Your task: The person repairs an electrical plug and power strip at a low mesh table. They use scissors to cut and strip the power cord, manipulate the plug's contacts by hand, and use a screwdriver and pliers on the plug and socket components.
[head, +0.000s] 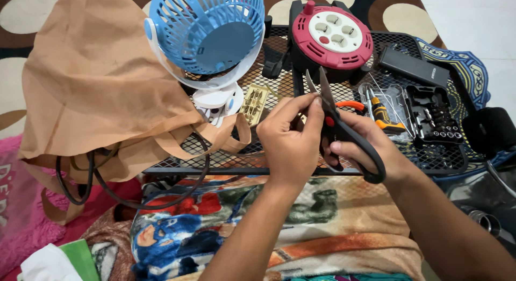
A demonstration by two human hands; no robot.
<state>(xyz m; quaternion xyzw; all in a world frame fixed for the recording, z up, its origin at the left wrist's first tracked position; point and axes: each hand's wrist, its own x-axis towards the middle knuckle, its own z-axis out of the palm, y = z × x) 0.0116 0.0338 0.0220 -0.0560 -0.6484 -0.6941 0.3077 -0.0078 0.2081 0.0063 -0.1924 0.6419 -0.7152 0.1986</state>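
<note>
1. In the head view, your right hand [371,144] is closed around the black handles of a pair of scissors [336,125]. The fingers pass through the large handle loop, and the red pivot screw shows just above your knuckles.
2. The scissor blades point up and away from you, slightly parted at the tips, above the middle of the black mesh table [226,152].
3. Your left hand [290,138] is curled with fingertips pinched together against the blades near the pivot. Whether it grips something small there, you cannot tell; the fingers hide it.
4. Both hands are close together, touching at the scissors, above the near edge of the table.
5. Behind the blades stands a red and black cable reel [333,36] with a white socket face.
6. To its left, a blue and white fan [207,31] tilts on its clip base, with a small beige part [255,102] lying just beside that base.
7. A tan fabric bag [97,82] covers the table's left end, and a dark cable [134,197] loops out from under it.
8. Right of your hands lie orange-handled pliers [352,105], an open screwdriver bit case [408,112] and a flat black box [414,66].
9. A printed blanket [301,222] covers your lap below your forearms.
</note>
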